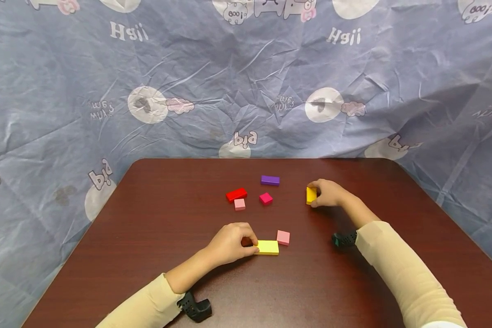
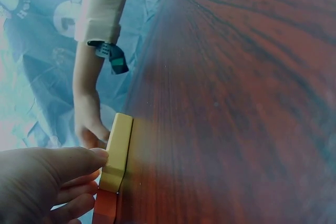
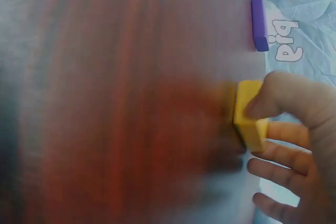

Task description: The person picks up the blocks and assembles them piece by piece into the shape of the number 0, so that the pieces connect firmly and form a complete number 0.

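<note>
My left hand [image 1: 231, 243] pinches the left end of a bright yellow rectangular block [image 1: 268, 248] lying on the table. A small pink block [image 1: 283, 237] sits just past that block's right end. In the left wrist view the thumb presses on the yellow block [image 2: 118, 148], with an orange-red block [image 2: 106, 206] showing below it. Farther back on the right, my right hand [image 1: 331, 193] holds a deeper yellow block [image 1: 311, 195] between thumb and fingers. The right wrist view shows the thumb across this yellow block [image 3: 249, 98], which stays at or close above the tabletop; contact is unclear.
Behind the left hand lie a red block [image 1: 236, 195], another small pink block [image 1: 239, 204] close against it, and a crimson block [image 1: 266, 198]. A purple block [image 1: 270, 180] lies nearer the back edge of the brown table [image 1: 168, 191]. Printed blue cloth [image 1: 246, 77] hangs behind.
</note>
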Demonstrator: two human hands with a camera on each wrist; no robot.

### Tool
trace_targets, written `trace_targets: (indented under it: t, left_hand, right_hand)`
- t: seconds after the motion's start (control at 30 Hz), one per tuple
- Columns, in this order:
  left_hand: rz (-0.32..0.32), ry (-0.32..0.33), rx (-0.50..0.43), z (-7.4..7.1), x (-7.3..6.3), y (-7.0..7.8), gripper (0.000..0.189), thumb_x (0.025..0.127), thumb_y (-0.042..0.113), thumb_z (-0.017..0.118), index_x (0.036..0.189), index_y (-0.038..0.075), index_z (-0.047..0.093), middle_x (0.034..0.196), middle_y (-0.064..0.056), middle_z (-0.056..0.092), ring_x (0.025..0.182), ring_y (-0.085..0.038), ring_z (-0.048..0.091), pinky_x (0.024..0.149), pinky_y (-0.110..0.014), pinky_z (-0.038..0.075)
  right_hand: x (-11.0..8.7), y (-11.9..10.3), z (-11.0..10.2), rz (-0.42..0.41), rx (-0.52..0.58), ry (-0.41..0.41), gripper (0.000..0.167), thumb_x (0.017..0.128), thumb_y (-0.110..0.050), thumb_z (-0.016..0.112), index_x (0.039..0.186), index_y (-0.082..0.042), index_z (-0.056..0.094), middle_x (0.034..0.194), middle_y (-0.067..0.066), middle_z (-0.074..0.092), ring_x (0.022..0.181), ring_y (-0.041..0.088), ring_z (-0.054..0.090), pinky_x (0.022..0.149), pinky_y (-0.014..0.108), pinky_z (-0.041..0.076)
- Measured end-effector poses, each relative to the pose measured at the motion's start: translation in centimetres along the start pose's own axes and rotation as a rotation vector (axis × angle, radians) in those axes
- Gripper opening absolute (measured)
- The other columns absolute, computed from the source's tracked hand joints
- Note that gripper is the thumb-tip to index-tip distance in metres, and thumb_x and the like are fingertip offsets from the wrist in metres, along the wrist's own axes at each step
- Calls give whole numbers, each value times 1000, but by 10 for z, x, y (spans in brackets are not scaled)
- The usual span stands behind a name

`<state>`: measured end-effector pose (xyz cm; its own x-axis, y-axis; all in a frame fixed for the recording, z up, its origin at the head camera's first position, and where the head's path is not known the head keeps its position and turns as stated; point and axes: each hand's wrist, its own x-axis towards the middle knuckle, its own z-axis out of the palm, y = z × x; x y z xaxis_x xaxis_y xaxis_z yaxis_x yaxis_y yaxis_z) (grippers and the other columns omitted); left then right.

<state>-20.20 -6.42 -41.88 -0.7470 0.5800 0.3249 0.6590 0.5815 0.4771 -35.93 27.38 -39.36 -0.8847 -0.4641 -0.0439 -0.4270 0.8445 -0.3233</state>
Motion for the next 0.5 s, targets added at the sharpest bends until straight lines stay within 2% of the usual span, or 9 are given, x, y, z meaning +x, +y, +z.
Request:
trace_targets:
  t: [0.2, 0.3, 0.5]
  left_hand:
    - [1, -3, 2, -1, 0, 0, 7, 80, 20, 80, 81, 16, 75, 82, 6, 65, 70, -9, 55, 63, -19, 42]
    - [3, -1, -2, -1, 0, 0, 7, 79, 19, 81, 81, 15, 74, 82, 5, 65, 70, -10, 55, 63, -19, 41]
    - [14, 8, -9, -1, 0, 0, 8, 78, 17, 81, 79, 15, 74, 80, 5, 64, 68, -10, 55, 62, -19, 41]
  right_hand:
    - [-10, -3, 11, 33, 105, 115, 66, 72, -27, 79, 124, 5, 55, 113, 21, 61, 96, 31, 59, 87, 48, 46]
    - [-15, -9, 15, 23, 178, 140, 61, 72, -26, 80, 119, 2, 54, 109, 19, 62, 95, 31, 60, 86, 47, 48]
    - [-22, -24, 22, -28, 227, 167, 53, 72, -22, 79, 115, -2, 58, 106, 11, 64, 95, 27, 59, 83, 43, 47]
